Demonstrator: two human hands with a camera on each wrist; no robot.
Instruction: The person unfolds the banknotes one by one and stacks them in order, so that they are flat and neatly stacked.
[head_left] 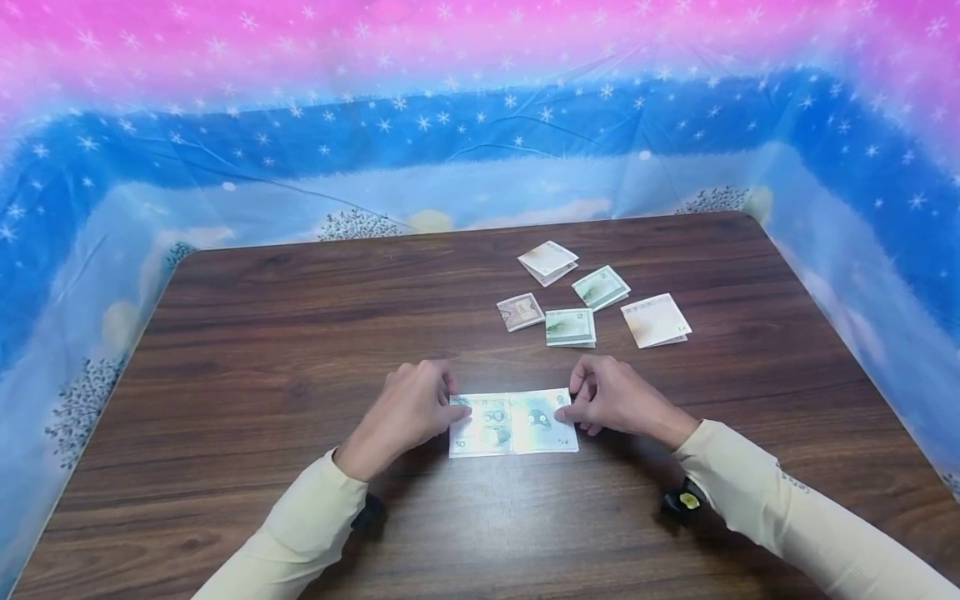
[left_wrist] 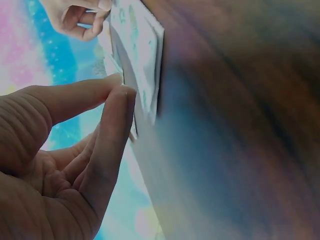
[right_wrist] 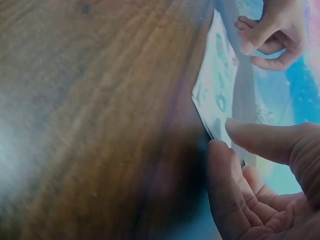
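A pale banknote (head_left: 512,433) marked 50 lies flat and lengthwise in front of me, with a crease down its middle. In the left wrist view, the banknote (left_wrist: 142,60) shows more than one paper edge. My left hand (head_left: 412,404) pinches its left end, thumb on top. At the other end my right hand (head_left: 618,400) pinches the edge between thumb and fingers, as the right wrist view of the banknote (right_wrist: 217,80) shows. Glare washes out part of the print.
Beyond the hands lie folded notes: a brown one (head_left: 520,312), a green one (head_left: 570,327), another green one (head_left: 601,287), a beige one (head_left: 549,262) and a beige one at right (head_left: 656,320). A patterned cloth (head_left: 420,125) surrounds the wooden table (head_left: 300,317).
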